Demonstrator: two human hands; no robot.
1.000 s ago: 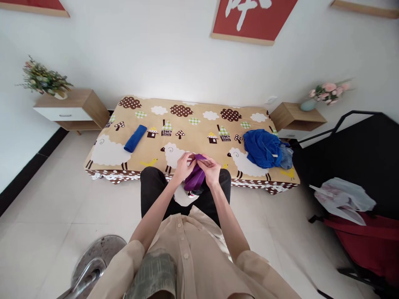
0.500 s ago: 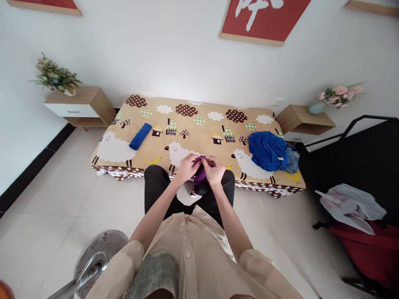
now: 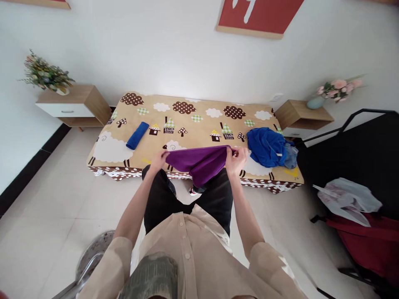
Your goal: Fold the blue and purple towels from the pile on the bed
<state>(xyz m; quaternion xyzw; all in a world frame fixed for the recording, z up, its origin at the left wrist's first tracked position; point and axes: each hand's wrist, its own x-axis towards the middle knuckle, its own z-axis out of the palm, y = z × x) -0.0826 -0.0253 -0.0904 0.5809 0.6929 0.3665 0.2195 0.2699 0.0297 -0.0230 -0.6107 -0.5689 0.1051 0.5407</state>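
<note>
A purple cloth (image 3: 201, 162) hangs stretched between my two hands, just over my knees at the bed's front edge. Its upper edge runs nearly straight, and the lower part sags to a point in the middle. My left hand (image 3: 158, 161) pinches the left upper corner. The right upper corner is gripped by my right hand (image 3: 235, 161), fingers closed. Left of centre on the bed lies a rolled blue cloth (image 3: 137, 135). A crumpled heap of blue fabric (image 3: 266, 146) sits on the right, with a greyer blue piece (image 3: 291, 156) beside it.
The low bed (image 3: 199, 112) has a patterned sheet. Nightstands stand at its left (image 3: 77, 106) and right (image 3: 301, 116), each bearing a flower vase. At right, a plastic bag (image 3: 349, 199) rests on red fabric (image 3: 364, 241). A metal stool base (image 3: 93, 253) is at lower left.
My hands have moved apart, left and right, and the purple cloth has gone from bunched between them to spread wide. The view has shifted slightly.
</note>
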